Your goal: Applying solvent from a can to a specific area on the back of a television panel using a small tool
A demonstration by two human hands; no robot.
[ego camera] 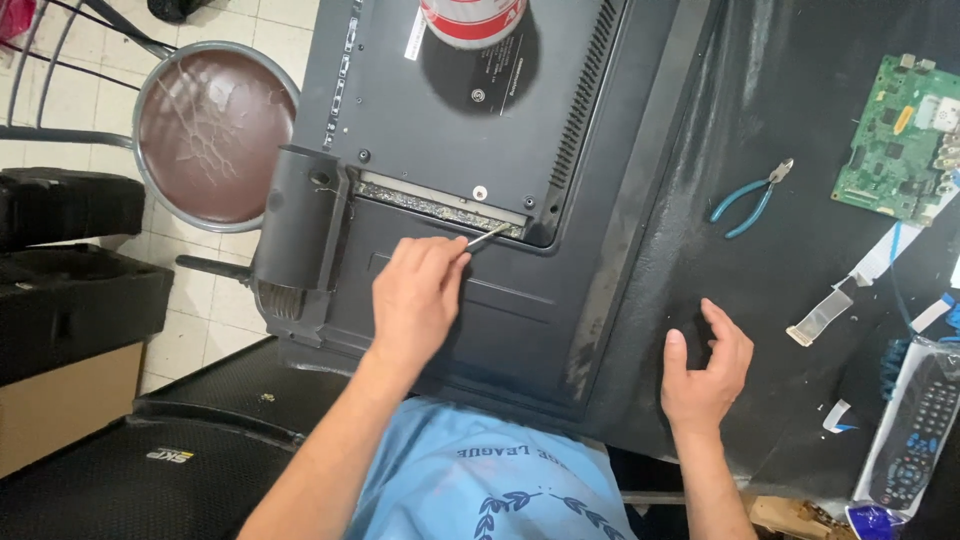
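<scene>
One round stool (214, 135) with a cracked brown seat stands far left, partly hidden behind the grey stand piece (297, 225) on the flat television back (450, 120). One thin metal tool (486, 237), its handle hidden, is pinched in the closed left hand (415, 300), tip at the silvery strip (440, 208). Right hand (705, 370) hovers half-open, empty. One pair of blue-handled cutters (750, 198), one green circuit board (893, 138) and one bagged remote (912, 425), cut off, lie rightward.

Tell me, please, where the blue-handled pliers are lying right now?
The blue-handled pliers lie on the dark table, right of the television back, just left of the green circuit board.
</scene>
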